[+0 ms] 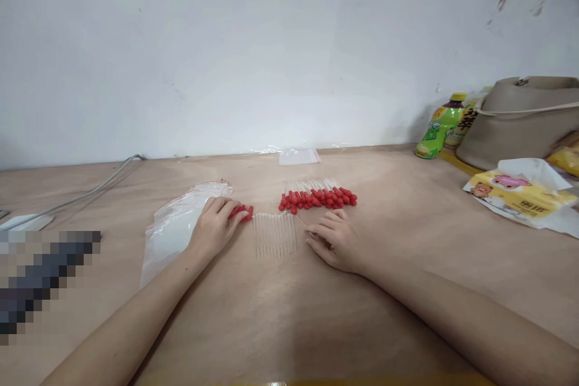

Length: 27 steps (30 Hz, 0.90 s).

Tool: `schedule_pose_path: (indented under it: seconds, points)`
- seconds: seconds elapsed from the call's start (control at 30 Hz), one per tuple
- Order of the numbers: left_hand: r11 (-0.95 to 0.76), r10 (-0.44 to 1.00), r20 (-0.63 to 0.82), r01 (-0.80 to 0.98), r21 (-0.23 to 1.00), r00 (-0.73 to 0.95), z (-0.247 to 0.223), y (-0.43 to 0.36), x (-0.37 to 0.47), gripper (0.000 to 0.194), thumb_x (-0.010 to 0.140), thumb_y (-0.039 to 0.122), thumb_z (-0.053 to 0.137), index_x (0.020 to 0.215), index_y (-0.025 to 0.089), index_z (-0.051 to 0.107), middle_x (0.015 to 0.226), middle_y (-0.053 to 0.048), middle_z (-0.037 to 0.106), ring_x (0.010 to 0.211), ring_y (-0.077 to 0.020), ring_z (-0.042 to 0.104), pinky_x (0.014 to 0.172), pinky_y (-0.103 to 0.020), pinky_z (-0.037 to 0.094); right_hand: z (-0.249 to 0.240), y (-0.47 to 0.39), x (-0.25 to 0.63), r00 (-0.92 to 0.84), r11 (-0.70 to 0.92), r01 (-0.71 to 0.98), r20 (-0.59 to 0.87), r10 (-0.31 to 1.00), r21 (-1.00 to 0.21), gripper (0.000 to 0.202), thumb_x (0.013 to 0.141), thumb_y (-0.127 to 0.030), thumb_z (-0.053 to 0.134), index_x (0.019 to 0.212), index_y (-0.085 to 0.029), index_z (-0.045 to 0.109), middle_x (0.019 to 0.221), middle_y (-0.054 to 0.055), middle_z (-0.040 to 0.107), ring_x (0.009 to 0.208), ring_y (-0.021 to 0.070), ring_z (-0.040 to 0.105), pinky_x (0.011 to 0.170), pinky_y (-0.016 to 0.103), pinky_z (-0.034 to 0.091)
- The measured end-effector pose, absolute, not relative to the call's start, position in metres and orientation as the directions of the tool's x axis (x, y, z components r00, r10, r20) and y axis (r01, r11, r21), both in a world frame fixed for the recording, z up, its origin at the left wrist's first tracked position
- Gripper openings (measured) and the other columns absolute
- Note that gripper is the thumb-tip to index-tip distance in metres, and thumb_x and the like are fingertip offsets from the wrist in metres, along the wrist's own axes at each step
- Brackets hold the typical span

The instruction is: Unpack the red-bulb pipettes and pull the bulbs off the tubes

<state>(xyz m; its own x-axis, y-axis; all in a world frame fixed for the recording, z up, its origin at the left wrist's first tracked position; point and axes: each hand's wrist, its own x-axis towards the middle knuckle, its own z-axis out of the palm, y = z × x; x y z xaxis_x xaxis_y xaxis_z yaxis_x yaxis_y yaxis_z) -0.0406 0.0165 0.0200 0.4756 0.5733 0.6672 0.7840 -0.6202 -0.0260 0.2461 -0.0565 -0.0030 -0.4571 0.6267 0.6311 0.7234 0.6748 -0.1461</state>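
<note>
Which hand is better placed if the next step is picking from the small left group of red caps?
Left, I'd say. The left hand is right at the small group of red caps; the right hand is across the row of clear tubes and seems to hold something thin.

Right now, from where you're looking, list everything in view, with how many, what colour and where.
Red-capped droppers: many, red and clear, table centre
Clear tubes: over ten, clear, between the hands
Red bulbs: several, red, at left fingertips
Clear bags: several, clear, under and beside left forearm
Small bag: at least one, whitish, by wall
Cable: one, grey, left
Blurred object: one, dark, left edge
Bottles: two, one green, one partly hidden, right
Handbag: one, beige, far right
Tissue pack: one, yellow and white, right
Table: one, brown, below
Wall: one, whitish, behind
Left hand: one, bare, at bulbs
Right hand: one, bare, right of tubes
</note>
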Motion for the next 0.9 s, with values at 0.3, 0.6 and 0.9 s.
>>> schedule_pose_path:
  seconds: [0.3, 0.6, 0.9]
  points:
    - [-0.686, 0.623, 0.507, 0.728, -0.012, 0.595, 0.032, 0.015, 0.019, 0.022, 0.085, 0.036, 0.047, 0.085, 0.018, 0.06, 0.085, -0.006, 0.058, 0.086, -0.0211, 0.051, 0.077, -0.035, 0.041, 0.003, -0.06, 0.242, -0.542, 0.693, 0.708, 0.525, 0.656, -0.136, 0.041, 0.079, -0.047, 0.054, 0.109, -0.019, 0.058, 0.09, 0.006, 0.063, 0.087, 0.0194, 0.05, 0.082, 0.037, 0.03]
    - [-0.602, 0.774, 0.41, 0.762, 0.239, 0.483, 0.026, 0.052, 0.048, 0.024, 0.075, 0.042, 0.059, 0.073, 0.018, 0.06, 0.079, -0.005, 0.059, 0.083, -0.0227, 0.053, 0.076, -0.037, 0.042, 0.004, -0.057, 0.243, -0.592, 0.711, 0.69, 0.458, 0.663, -0.138, 0.057, 0.078, -0.057, 0.049, 0.119, -0.017, 0.052, 0.099, 0.01, 0.061, 0.093, 0.0224, 0.048, 0.086, 0.04, 0.031]
    - [-0.541, 0.789, 0.526, 0.765, 0.349, 0.317, 0.022, 0.036, 0.043, 0.021, 0.083, 0.036, 0.049, 0.079, 0.016, 0.055, 0.083, -0.005, 0.06, 0.083, -0.0202, 0.054, 0.077, -0.035, 0.043, 0.003, -0.058, 0.245, -0.567, 0.704, 0.687, 0.471, 0.676, -0.182, 0.054, 0.078, -0.052, 0.052, 0.12, -0.018, 0.049, 0.103, 0.01, 0.059, 0.096, 0.0218, 0.05, 0.085, 0.04, 0.037]
